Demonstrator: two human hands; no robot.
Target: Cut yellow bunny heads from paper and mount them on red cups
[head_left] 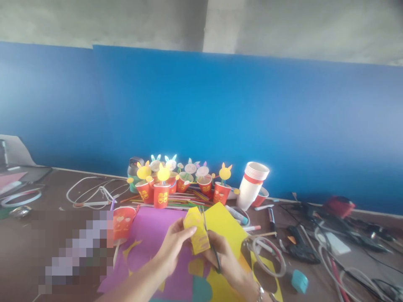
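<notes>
Pinched in my left hand (178, 237) is a small piece of yellow paper (199, 235) with faint markings on it, held upright over the purple sheet. My right hand (225, 253) grips a pair of scissors (215, 256) with dark handles. Their blades point away from me and lie along the right edge of the yellow piece. Under both hands lie a purple paper sheet (151, 247) and a larger yellow sheet (228, 226). A teal paper shape (201, 289) and yellow offcuts rest near my wrists.
Several red paper cups (161, 196) with paper rabbit heads stand behind the sheets, among coloured sticks. A leaning stack of white cups (248, 188) is right of them. Cables, a glue gun (300, 245) and a turquoise block (299, 281) lie at right. Another red cup (122, 222) stands at left.
</notes>
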